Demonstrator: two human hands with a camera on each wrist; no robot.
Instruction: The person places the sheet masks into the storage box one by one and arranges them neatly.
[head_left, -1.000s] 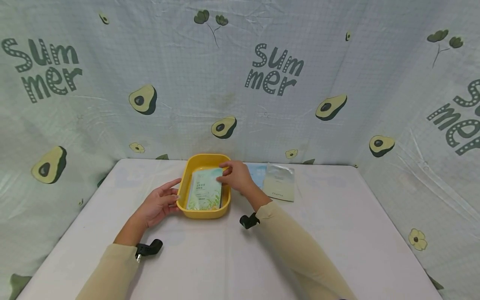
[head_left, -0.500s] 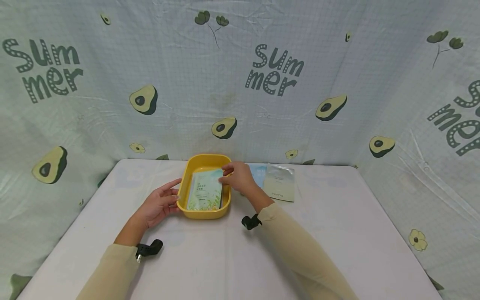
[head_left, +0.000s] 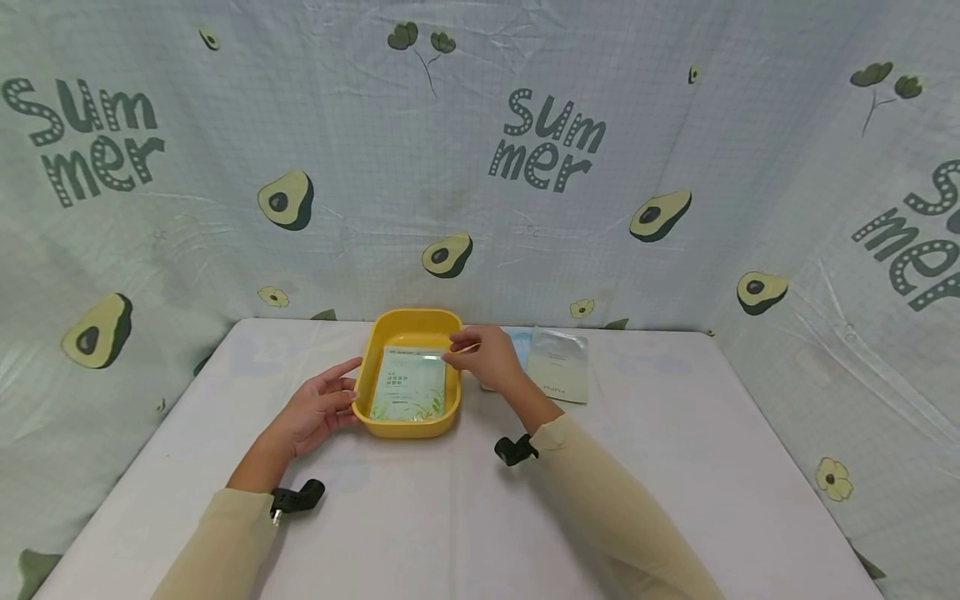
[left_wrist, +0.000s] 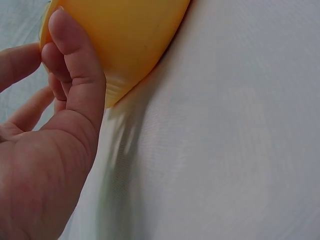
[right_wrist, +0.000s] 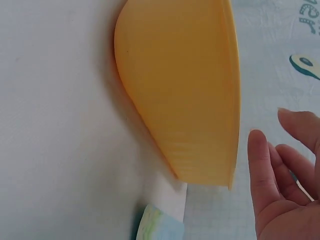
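A yellow plastic tub (head_left: 405,429) stands near the back of the white table. In it lies a flat, pale green packet (head_left: 408,387) printed with plants and small lettering. My left hand (head_left: 309,414) holds the tub's left rim; in the left wrist view its fingers (left_wrist: 75,55) curl at the edge of the tub wall (left_wrist: 135,35). My right hand (head_left: 486,357) hovers at the tub's right rim, fingertips beside the packet's upper right corner. In the right wrist view that hand (right_wrist: 287,185) is above the rim, thumb and fingers apart, with nothing visible between them.
Right of the tub lie a silvery-beige packet (head_left: 558,367) and a light blue packet (head_left: 519,343), partly covered by it and my right hand. A packet corner (right_wrist: 161,224) shows low in the right wrist view. A printed curtain (head_left: 360,167) hangs behind the table.
The green packet has gone from slightly raised to lying flatter and lower in the tub. My right hand has let go of it and shifted slightly right. The left hand stays on the rim.
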